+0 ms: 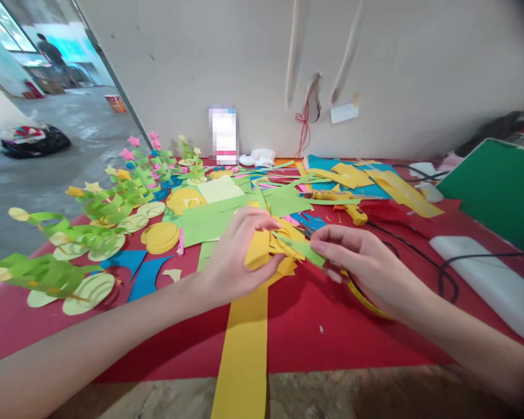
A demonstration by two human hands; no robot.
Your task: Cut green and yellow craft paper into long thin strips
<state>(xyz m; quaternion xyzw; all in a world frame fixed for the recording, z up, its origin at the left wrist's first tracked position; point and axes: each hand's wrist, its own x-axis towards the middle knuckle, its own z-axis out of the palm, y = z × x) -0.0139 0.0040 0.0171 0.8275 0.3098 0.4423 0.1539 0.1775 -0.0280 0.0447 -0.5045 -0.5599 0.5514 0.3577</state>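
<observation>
My left hand (233, 259) hovers over the middle of the table, fingers curved and thumb apart, with nothing gripped between them. Beneath and beside it lie yellow paper pieces (283, 266) and a long yellow paper strip (244, 337) that hangs past the table's front edge. Between thumb and fingers, my right hand (358, 256) pinches a green paper strip (299, 245), which points left toward my left hand. Under the right hand shows the yellow handle (369, 302) of what look like scissors; the hand hides part of them.
Curled green paper plants (87, 233) with stars stand along the left. A yellow glue gun (353, 212) lies behind my right hand. At right are a white power strip (484, 285), black cables and a green board (498, 192). A phone (223, 134) leans on the wall.
</observation>
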